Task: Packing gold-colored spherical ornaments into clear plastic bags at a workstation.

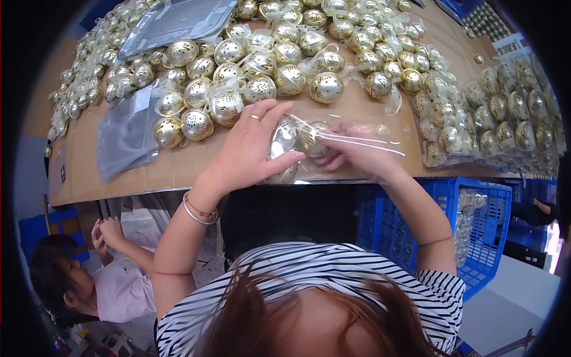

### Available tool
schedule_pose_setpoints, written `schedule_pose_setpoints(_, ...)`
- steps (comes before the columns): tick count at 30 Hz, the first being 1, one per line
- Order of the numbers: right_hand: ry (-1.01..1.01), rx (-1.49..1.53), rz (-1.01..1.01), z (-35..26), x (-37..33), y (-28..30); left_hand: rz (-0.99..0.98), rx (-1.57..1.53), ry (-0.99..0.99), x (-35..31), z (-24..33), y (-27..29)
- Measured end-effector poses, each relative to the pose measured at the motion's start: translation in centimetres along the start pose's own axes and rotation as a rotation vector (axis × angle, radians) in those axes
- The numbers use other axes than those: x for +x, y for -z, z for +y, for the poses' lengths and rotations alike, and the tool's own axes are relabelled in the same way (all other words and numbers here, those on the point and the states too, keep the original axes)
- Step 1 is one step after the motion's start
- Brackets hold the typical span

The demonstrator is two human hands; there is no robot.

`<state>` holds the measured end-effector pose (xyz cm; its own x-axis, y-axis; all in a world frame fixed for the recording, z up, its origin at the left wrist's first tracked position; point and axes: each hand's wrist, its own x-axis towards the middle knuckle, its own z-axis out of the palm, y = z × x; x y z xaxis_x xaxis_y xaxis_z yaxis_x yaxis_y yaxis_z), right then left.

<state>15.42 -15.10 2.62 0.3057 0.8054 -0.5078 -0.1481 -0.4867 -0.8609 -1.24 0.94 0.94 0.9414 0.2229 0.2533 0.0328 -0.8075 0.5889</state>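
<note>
Near the table's front edge, a clear plastic bag (351, 174) lies with shiny metal ball ornaments inside. My left hand (253, 140) curves around the bag's left end, thumb and fingers against a silvery ball (284, 138). From the right, my right hand (360, 149) reaches in at the bag's other end, its fingers bent around a gold ball ornament (308, 141). Glare on the film partly hides those fingers. Just beyond my hands sits a loose gold ball with cut-out patterns (326, 87).
Many ribboned gold balls (229, 71) cover the far table (77, 178). Flat clear bags (128, 134) lie at left, a grey plastic tray (178, 24) behind. Packed ball bags (499, 116) are stacked at right, above a blue crate (485, 238). Another person (119, 279) is at lower left.
</note>
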Motion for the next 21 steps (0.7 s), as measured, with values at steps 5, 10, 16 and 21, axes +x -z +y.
schedule_pose_setpoints(5,-0.025,0.069,0.043,0.8,1.9,-0.1,-0.012,0.037,-0.079,0.3,0.4,0.3)
schedule_pose_setpoints(10,0.049,0.286,0.048,0.3,0.8,-0.6,0.001,0.243,-0.25,0.0,2.1,-0.5)
schedule_pose_setpoints(16,0.108,-1.067,0.486,-7.9,2.1,7.9,0.011,0.219,-0.092,0.3,3.3,-1.0)
schedule_pose_setpoints(21,0.176,-1.377,0.735,-11.5,14.7,11.6,-0.012,0.222,-0.101,0.9,3.3,-0.9)
